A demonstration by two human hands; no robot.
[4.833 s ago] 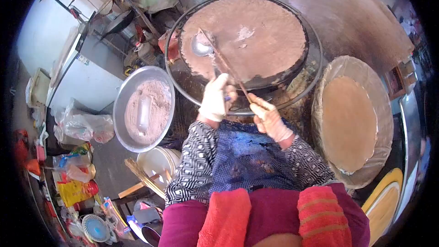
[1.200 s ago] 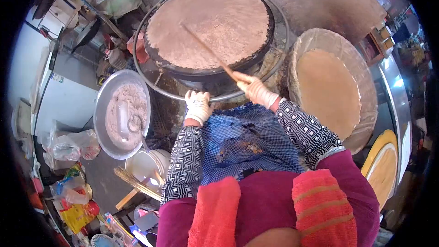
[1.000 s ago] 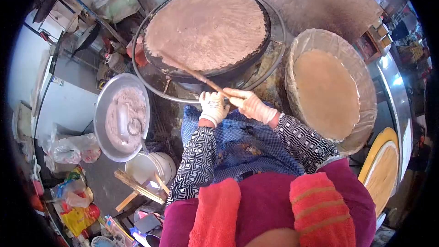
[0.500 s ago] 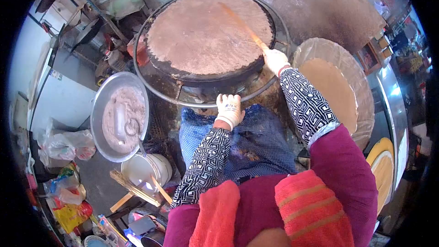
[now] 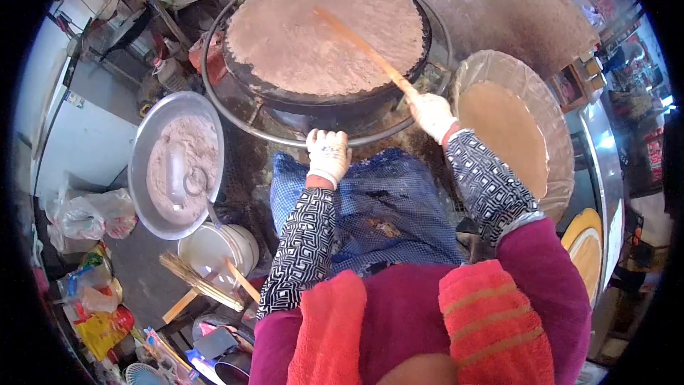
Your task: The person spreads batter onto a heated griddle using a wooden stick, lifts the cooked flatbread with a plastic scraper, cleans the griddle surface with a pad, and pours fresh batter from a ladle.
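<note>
Bright daylight, strong fisheye distortion, dark vignetted corners.

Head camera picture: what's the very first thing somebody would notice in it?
Probably the huge round griddle at the top middle, covered by a thin pinkish-brown sheet of batter. The gloved right hand holds a long wooden stick lying across that sheet, while the gloved left hand rests near the griddle's front rim. To the left sits a big metal bowl of the same pinkish batter, and to the right a flat tan sheet lies on a round tray.
</note>
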